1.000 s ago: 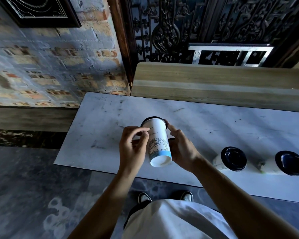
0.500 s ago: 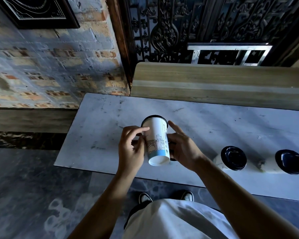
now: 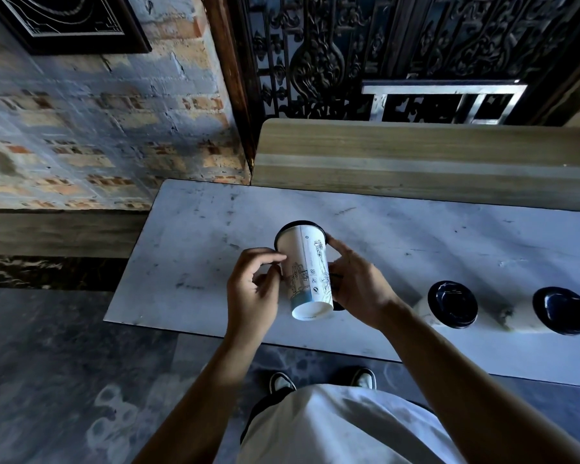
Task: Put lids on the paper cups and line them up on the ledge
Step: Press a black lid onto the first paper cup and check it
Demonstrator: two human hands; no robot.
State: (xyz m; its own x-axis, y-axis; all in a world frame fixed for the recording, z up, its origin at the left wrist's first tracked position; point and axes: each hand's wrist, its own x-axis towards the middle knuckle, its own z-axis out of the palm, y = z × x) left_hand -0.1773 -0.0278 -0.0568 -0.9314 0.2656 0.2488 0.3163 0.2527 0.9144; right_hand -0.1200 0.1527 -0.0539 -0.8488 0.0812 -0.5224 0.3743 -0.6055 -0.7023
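Note:
A white paper cup (image 3: 307, 272) with line drawings and a blue band is held tilted above the marble ledge (image 3: 188, 249), base toward me, a black lid (image 3: 300, 226) on its far end. My left hand (image 3: 253, 289) pinches the cup's left side with thumb and fingers. My right hand (image 3: 355, 283) holds its right side, index finger reaching up to the lid's rim. Two more cups with black lids, one (image 3: 452, 304) nearer and one (image 3: 563, 311) farther right, stand on the ledge near its front edge.
A wooden bench back (image 3: 415, 162) runs behind the ledge, with ornate dark ironwork above it. A brick wall (image 3: 97, 128) is at left. Dark stone floor and my shoes (image 3: 281, 383) lie below the ledge's front edge.
The cup has turned in my hands, its seam now facing me, and tilted slightly more upright. My right index finger has moved up to the lid's rim.

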